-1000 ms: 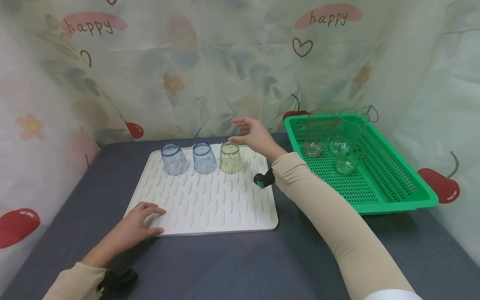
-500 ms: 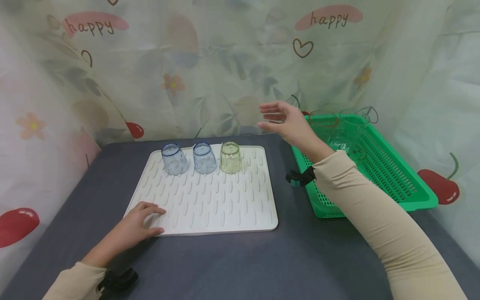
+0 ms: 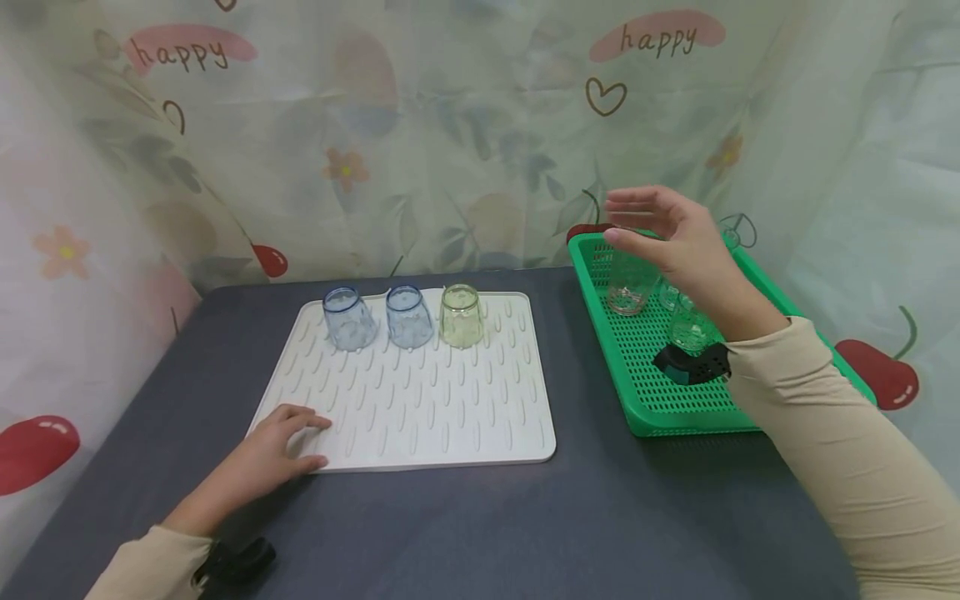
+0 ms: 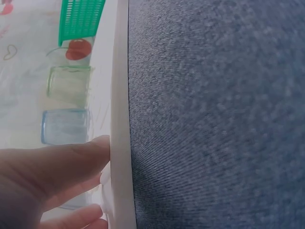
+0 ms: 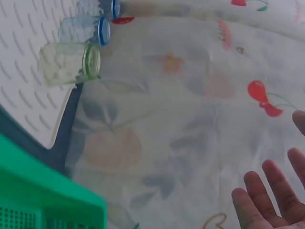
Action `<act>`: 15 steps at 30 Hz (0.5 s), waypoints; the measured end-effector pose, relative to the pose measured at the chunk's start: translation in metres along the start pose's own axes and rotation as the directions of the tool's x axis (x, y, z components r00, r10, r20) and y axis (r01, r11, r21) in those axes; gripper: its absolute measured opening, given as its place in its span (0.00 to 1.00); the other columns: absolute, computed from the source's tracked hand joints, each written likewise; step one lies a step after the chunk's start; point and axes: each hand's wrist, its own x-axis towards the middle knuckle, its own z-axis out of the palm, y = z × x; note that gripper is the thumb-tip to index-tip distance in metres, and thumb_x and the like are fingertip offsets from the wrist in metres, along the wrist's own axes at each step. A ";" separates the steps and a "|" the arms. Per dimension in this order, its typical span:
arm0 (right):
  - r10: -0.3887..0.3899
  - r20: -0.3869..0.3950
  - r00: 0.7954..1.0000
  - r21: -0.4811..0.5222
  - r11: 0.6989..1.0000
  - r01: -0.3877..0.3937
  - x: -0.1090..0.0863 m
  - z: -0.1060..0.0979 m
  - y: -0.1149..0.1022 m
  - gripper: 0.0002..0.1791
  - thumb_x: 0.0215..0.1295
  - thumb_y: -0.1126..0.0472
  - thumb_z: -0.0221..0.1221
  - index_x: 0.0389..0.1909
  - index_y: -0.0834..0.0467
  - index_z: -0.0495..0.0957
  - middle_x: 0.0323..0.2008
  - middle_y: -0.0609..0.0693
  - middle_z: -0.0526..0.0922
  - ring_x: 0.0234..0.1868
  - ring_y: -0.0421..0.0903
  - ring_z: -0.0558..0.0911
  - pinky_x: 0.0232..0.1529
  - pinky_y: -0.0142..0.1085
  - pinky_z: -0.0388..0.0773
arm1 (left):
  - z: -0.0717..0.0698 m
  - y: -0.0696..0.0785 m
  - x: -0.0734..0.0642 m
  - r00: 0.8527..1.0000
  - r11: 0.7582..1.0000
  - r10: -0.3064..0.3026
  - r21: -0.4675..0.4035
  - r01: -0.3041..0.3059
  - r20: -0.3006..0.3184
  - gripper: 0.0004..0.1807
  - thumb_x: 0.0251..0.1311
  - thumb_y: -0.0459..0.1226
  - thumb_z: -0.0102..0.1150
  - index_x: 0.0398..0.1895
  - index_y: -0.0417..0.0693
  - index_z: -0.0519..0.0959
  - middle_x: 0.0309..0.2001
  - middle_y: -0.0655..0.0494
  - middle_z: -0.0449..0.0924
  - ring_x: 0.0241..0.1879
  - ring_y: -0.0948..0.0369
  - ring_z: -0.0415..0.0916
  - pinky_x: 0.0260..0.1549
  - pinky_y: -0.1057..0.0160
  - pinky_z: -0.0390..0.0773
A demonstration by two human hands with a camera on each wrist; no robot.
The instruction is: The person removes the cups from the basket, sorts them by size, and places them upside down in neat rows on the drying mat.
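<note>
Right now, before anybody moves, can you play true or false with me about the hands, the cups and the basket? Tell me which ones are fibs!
1. The green-tinted tumbler is nearer the green basket than the two blue-tinted tumblers are. True.
2. The left hand touches the white ridged mat. True.
3. The right hand is holding the green-tinted tumbler. False: it holds nothing, and that tumbler is on the mat.
4. The green basket has nothing in it. False: clear glasses are inside.
5. Three tumblers are in a row on the mat. True.
</note>
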 end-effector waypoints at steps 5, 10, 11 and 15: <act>-0.045 -0.051 0.998 0.015 0.999 0.045 -0.011 -0.022 0.009 0.22 0.65 0.62 0.62 0.60 0.52 0.74 0.55 0.42 0.79 0.55 0.37 0.78 0.49 0.22 0.75 | 0.003 -0.001 -0.001 1.000 1.000 0.005 0.013 -0.005 -0.002 0.25 0.50 0.40 0.73 0.52 0.41 0.80 0.54 0.37 0.73 0.56 0.41 0.71 0.55 0.40 0.72; -0.051 -0.085 0.995 0.025 0.998 0.053 -0.021 -0.041 0.022 0.22 0.66 0.64 0.60 0.61 0.54 0.74 0.53 0.40 0.79 0.53 0.35 0.79 0.48 0.21 0.75 | 0.004 -0.002 -0.001 1.000 0.999 0.013 0.032 -0.013 -0.004 0.26 0.51 0.40 0.72 0.53 0.40 0.79 0.55 0.37 0.72 0.56 0.41 0.71 0.55 0.40 0.72; -0.044 -0.088 0.995 0.017 0.999 0.046 -0.022 -0.045 0.025 0.22 0.66 0.64 0.60 0.61 0.53 0.74 0.53 0.39 0.79 0.53 0.34 0.79 0.48 0.20 0.75 | 0.004 -0.002 -0.001 1.000 0.999 0.013 0.035 -0.013 -0.005 0.26 0.51 0.40 0.72 0.53 0.40 0.79 0.55 0.37 0.73 0.56 0.41 0.71 0.55 0.40 0.72; -0.018 -0.096 0.995 -0.005 1.000 0.018 -0.029 -0.059 0.035 0.23 0.67 0.63 0.59 0.63 0.53 0.72 0.54 0.38 0.79 0.53 0.32 0.78 0.48 0.19 0.74 | 0.005 -0.003 -0.002 1.000 0.999 0.016 0.048 -0.015 -0.007 0.26 0.51 0.40 0.71 0.54 0.40 0.79 0.55 0.37 0.72 0.56 0.41 0.71 0.54 0.40 0.72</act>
